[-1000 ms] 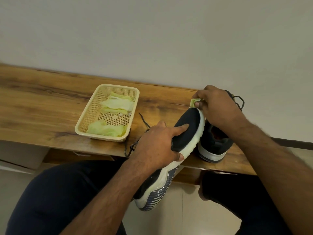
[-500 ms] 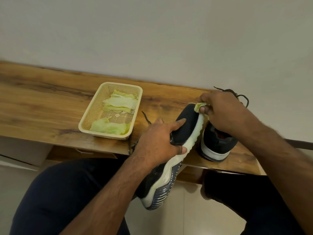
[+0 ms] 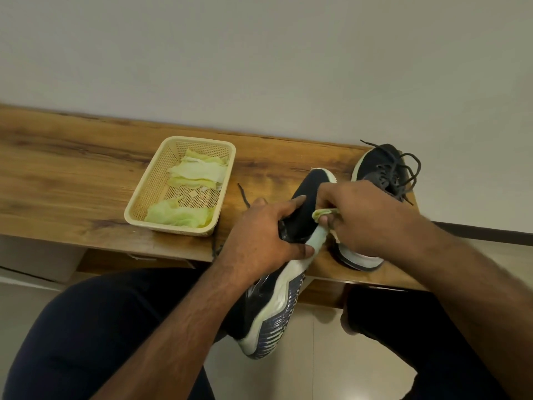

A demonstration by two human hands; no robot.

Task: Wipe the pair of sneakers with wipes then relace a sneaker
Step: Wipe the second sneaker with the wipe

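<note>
Wooden bench (image 3: 72,174) stood against wall, cream basket (image 3: 144,209) with spare green wipes on it; held sneaker (image 3: 305,203) lay tilted, toe on bench, heel over lap; second sneaker (image 3: 380,168) behind right hand, more exposed than before; left hand (image 3: 259,235) still gripped held sneaker's upper, fingers curled round it; right hand (image 3: 372,217) pinched wipe (image 3: 323,213), having slid from toe down white midsole toward middle.

Dark white-soled sneaker (image 3: 310,197) tilted on its side, green wipe (image 3: 323,213) against its midsole; laced mate (image 3: 383,171) upright behind.
</note>
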